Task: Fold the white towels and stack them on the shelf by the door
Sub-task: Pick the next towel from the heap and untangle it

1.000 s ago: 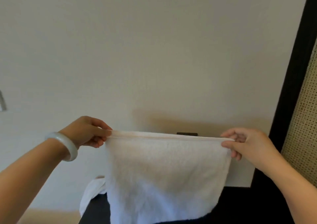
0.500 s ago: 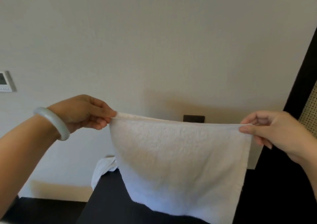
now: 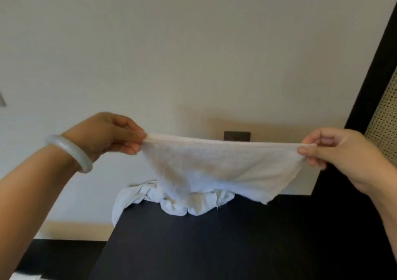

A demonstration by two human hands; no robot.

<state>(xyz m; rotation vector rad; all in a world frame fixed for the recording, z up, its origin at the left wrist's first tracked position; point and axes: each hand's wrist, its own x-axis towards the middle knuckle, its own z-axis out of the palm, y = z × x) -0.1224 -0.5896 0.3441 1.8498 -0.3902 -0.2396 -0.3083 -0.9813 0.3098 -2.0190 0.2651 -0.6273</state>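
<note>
White terry, stretched between two hands, fills the middle of the view: the towel is held up in the air by its top edge, with its long axis running left to right and its body sagging below in a shallow belly. Nearest the camera, the left hand (a pale bangle on its wrist) has its fingers pinched tight on the left corner; the right hand has its fingers pinched on the right corner. Both stand at much the same height and about equally near, so the edge is nearly level and taut.

Below and beyond the hanging cloth lies the dark surface, bare in its near part. At its far edge, against the wall, a heap of unfolded white towels sits, one tail drooping off the left side.

Since the towel runs sideways between the corners, the fold likely turns on bringing one hand across to the other. The shelf is not in view.
</note>
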